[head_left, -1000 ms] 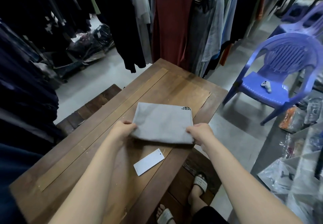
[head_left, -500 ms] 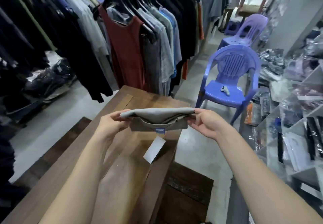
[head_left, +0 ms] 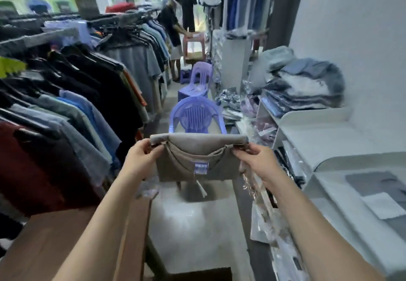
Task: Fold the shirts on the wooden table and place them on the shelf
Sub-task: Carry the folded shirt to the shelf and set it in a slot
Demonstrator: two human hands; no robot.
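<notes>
Shirt: folded grey shirt held in the air over the floor, long axis left to right, collar label facing us.
Left hand: pinching its left top corner.
Right hand: clamped on the right corner.
Counter: near left.
Shelf: right.

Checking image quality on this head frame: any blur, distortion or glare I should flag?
Head view: the folded grey shirt, left hand and right hand are fairly sharp, though the blue label is unreadable; the hanging clothes and the stacked clothes on the white shelf smear with blur; wide-angle distortion bends the edges.
</notes>
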